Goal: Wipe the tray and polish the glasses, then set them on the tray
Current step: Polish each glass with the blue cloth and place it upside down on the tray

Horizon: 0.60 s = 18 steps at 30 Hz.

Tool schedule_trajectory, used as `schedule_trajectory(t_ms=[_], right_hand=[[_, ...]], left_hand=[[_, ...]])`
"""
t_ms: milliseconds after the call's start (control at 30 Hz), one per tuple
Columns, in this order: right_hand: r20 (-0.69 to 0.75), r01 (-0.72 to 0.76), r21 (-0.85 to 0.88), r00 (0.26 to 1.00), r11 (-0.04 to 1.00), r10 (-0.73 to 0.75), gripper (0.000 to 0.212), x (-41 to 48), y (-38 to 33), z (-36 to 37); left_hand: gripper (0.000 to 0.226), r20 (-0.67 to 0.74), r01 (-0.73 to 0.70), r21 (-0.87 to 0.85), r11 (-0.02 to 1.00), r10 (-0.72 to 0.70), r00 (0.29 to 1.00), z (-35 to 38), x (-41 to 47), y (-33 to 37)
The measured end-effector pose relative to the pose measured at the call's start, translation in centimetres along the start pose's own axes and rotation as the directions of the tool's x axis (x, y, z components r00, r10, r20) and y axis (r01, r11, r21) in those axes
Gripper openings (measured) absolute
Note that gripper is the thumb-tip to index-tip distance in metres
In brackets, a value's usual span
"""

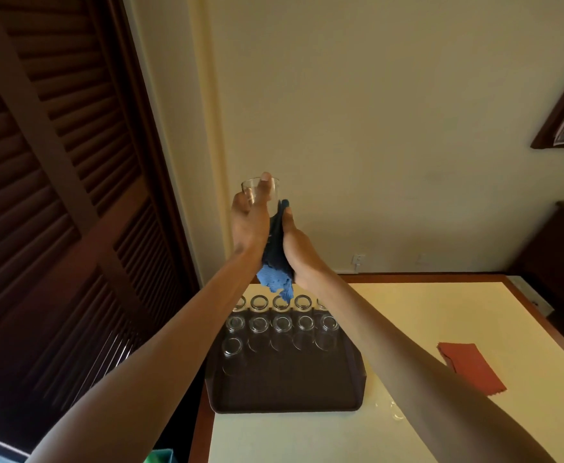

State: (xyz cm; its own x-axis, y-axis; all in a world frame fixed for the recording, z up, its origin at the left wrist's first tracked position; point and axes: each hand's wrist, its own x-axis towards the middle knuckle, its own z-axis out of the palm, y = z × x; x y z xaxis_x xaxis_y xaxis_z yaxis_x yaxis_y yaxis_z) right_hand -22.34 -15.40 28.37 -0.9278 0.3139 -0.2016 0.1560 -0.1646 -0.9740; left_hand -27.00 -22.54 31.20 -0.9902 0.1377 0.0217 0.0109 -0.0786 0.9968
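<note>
Two bare forearms were seen nearest, rising from the lower edge toward the middle of the frame: the left forearm (146, 362) from the lower left, the right forearm (424, 379) from the lower right. The left third of the frame was filled by a dark brown louvred door (56, 195), and a cream wall (390, 128) was spread across the upper centre and right. A pale-topped table (407, 329) with a reddish-brown edge was shown in the lower right. On its left part a dark brown tray (284, 389) was laid, its near half bare. Rows of clear glasses (282, 324) were stood at the tray's far end, with a single glass (232, 349) placed alone in front of them on the left; whether they were upright or upturned could not be told. A folded red cloth (471, 367) was laid flat on the table, right of the tray and well apart from it. At the frame's centre, above the tray, a blue cloth (275, 279) was gripped in the right hand (299, 248), the thumb pressed on the fabric. A clear glass (247, 186) was held up against the wall by the left hand (250, 225), clasped between thumb and fingers, and the cloth was pressed to its right side. A white socket (358, 259) was set low on the wall, right of the hands.
</note>
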Motion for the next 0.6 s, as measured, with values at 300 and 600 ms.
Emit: schedule_trajectory(t_ms=[300,600], right_hand=[[-0.044,-0.172,0.408,0.977,0.897,0.207,0.047,0.1,-0.1,-0.4],[-0.306,0.033,0.057,0.952,0.998,-0.014,0.066,1.3,1.1,-1.4]], left_hand=[[0.072,0.136,-0.051,0.069,0.996,0.042,0.990,-1.7,1.6,0.1],[0.048,0.237,-0.188,0.574,0.797,0.058,0.970,-2.9,0.7,-0.2]])
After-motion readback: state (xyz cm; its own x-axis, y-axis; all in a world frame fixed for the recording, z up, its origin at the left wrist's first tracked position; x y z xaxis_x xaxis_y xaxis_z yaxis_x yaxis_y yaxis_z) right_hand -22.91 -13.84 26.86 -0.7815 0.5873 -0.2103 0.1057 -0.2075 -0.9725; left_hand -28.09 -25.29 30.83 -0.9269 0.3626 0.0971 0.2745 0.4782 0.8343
